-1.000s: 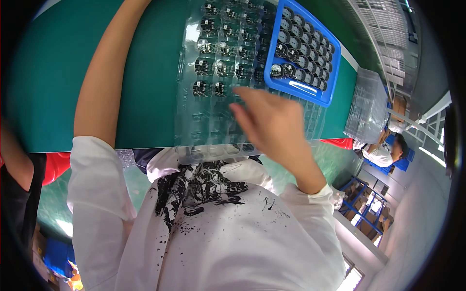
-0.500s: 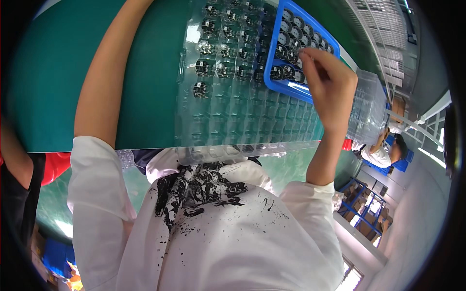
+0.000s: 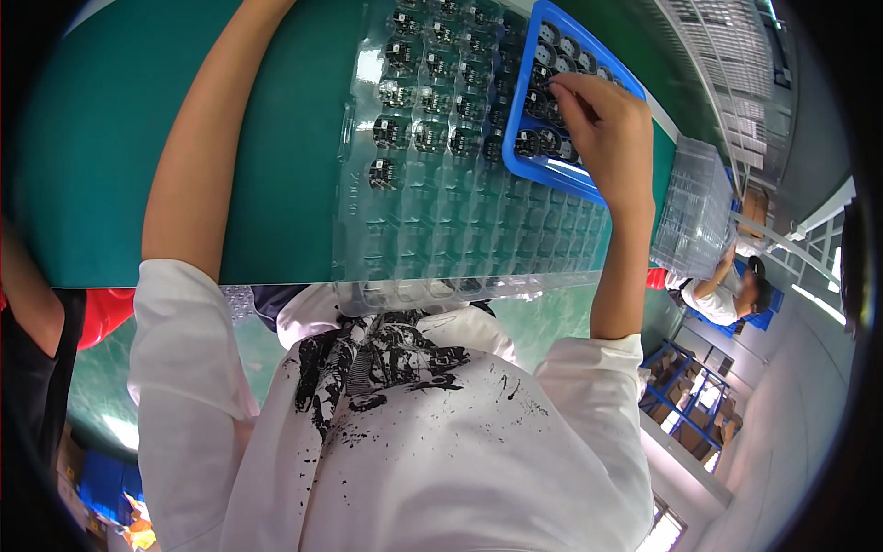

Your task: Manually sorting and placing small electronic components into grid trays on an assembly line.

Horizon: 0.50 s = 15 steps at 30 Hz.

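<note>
My right hand (image 3: 609, 133) is over a blue plastic tray (image 3: 518, 158) at the upper right, thumb and forefinger pinched together among its parts. Whether a part is between the fingertips is too small to make out. Inside the tray lie round black and grey electronic parts (image 3: 527, 142) in rows. Left of it, and partly under it, is a clear blister tray (image 3: 441, 216) with many pockets. Small black circuit parts (image 3: 384, 173) fill its far pockets, while the nearer ones hold nothing. My left forearm (image 3: 195, 170) stretches away across the table, its hand beyond the top edge.
The green table (image 3: 285, 184) ends in front of my body. A stack of clear trays (image 3: 692, 207) stands at the right. Another person's arm (image 3: 26, 290) is at the far left, and a further person (image 3: 736, 296) sits beyond the stack at right.
My right hand has moved a little left and up over the blue tray, its fingertips still pinched. The left forearm has barely moved.
</note>
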### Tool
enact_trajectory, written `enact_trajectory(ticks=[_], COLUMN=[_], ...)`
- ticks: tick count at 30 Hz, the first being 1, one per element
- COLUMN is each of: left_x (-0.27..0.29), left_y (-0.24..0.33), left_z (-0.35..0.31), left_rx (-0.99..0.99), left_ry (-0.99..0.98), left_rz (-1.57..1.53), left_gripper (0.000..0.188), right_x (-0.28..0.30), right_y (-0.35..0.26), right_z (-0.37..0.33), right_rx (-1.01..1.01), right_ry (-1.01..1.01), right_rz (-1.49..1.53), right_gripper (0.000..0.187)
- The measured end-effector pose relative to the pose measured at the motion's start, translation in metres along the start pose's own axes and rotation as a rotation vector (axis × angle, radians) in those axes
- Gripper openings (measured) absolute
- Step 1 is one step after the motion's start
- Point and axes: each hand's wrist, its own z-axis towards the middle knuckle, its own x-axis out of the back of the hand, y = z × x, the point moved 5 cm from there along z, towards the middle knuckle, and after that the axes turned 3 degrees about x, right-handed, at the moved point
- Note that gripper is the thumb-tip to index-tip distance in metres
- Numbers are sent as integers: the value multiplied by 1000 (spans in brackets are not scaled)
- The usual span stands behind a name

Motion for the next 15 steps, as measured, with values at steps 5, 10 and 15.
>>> enact_trajectory(ticks=[5, 10, 15], left_x=[1, 0, -2], left_y=[-2, -1, 0], left_z=[1, 1, 2], left_rx=[9, -5, 2], left_ry=[4, 2, -7], left_rz=[25, 43, 33], left_gripper=[29, 29, 29], right_x=[-5, -10, -14], right_y=[1, 5, 16], right_z=[2, 1, -4], right_rx=[27, 47, -22], right_ry=[-17, -5, -7], right_rz=[17, 61, 159], right_gripper=[11, 13, 12])
